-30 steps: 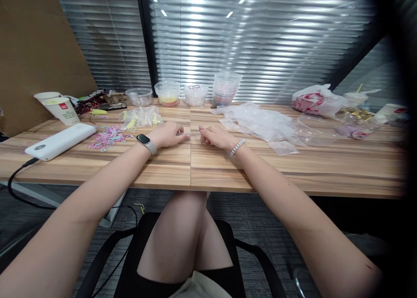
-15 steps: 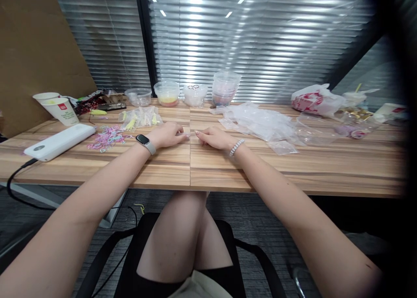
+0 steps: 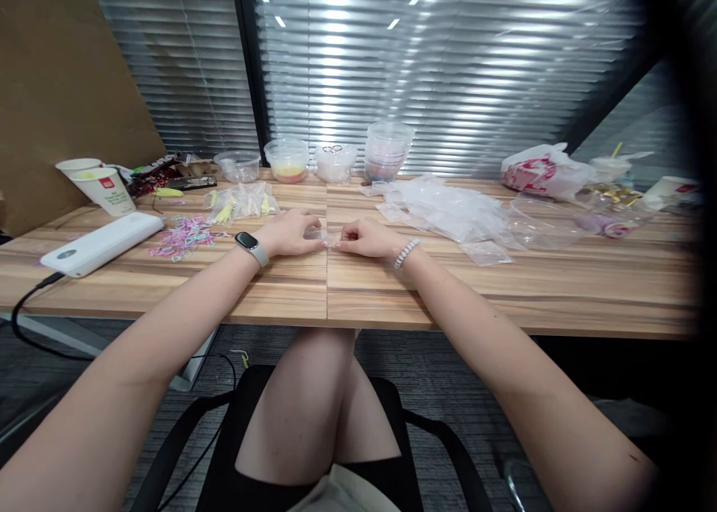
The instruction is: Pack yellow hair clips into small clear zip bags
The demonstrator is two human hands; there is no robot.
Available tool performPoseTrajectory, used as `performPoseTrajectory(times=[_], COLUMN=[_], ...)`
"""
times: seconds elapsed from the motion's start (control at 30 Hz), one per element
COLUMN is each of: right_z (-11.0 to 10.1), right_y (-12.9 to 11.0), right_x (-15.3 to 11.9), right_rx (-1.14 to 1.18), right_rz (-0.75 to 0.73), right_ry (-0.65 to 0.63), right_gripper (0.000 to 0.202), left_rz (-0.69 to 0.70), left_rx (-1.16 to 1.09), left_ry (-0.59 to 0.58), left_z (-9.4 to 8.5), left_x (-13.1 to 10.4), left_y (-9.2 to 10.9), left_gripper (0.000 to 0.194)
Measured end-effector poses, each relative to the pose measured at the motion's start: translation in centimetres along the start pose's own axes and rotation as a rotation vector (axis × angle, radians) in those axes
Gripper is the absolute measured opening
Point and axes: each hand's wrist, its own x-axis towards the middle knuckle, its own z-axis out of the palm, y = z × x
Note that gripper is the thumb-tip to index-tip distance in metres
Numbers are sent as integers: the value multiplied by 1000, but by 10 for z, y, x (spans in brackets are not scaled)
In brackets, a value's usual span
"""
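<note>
My left hand rests low over the wooden table, its thumb and fingers closed on a small clear plastic bag. From the other side, my right hand pinches at the bag's near edge, its curled fingertips almost meeting the left thumb. What lies inside the bag is too small to make out. Beyond my left hand are several filled clear bags with yellow pieces. To the left lies a heap of small pink, purple and blue pieces. A pile of flat clear bags spreads beyond my right hand.
A white power bank with a black cable lies at the left, before paper cups. Clear tubs line the back, scissors on one. At the far right sits a red-and-white plastic bag.
Both thumbs have shifted slightly nearer me and closer together. More of the small clear bag shows between my left thumb and fingers. My right fingers are more curled.
</note>
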Motion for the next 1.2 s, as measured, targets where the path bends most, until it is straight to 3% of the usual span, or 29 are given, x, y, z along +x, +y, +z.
performPoseTrajectory(times=[0.23,0.53,0.97,1.2], right_z=[-1,1,1,0], right_y=[0,2,0,-2], right_x=[-1,2,0,-1], right_rx=[-5,-24,-78,-75], right_rz=[-6,-21,-23,-27], right_ry=[-8,-8,13,11], right_gripper=[21,20,21,23], left_rz=[-54,-12,97,101], left_rx=[10,-14,-33,-72], left_ry=[-47,-48,45,114], left_z=[2,-2,4,-1], left_x=[1,1,4,1], left_y=[-1,5,-2,4], left_gripper=[63,59,56,43])
